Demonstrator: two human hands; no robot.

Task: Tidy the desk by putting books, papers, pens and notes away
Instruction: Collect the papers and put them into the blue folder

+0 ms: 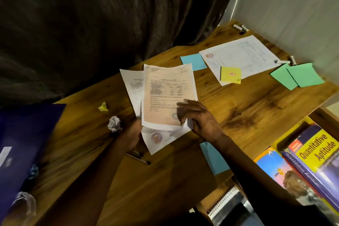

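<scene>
A wooden desk [247, 108] fills the middle of the view, with a dark curtain [91, 24] hanging behind it and a pale wall to the right. At the near left lies a blue folder [23, 134]. In a space below the desk's right edge, the books [315, 156] sit stacked, the top cover reading "Quantitative Aptitude", and a spiral notebook [223, 200] lies nearer.

A fanned sheaf of papers [165, 93] is lifted over the desk's centre. The left hand [134, 134] grips it at the lower left edge, fingers hidden behind the sheets. The right hand [200, 119] lies on the lower right corner, fingers stretched nearly straight across the top page, curled round nothing.

A single printed sheet [238, 55] lies flat at the far right, a yellow note [230, 74] on its near corner. Green notes [297, 76] lie right of it, a blue note [193, 61] left. Another blue slip [213, 158] lies under the right forearm. Two paper balls, white [114, 124] and yellow [103, 107], sit left of the sheaf; the pens [139, 158] lie just near of the left hand
</scene>
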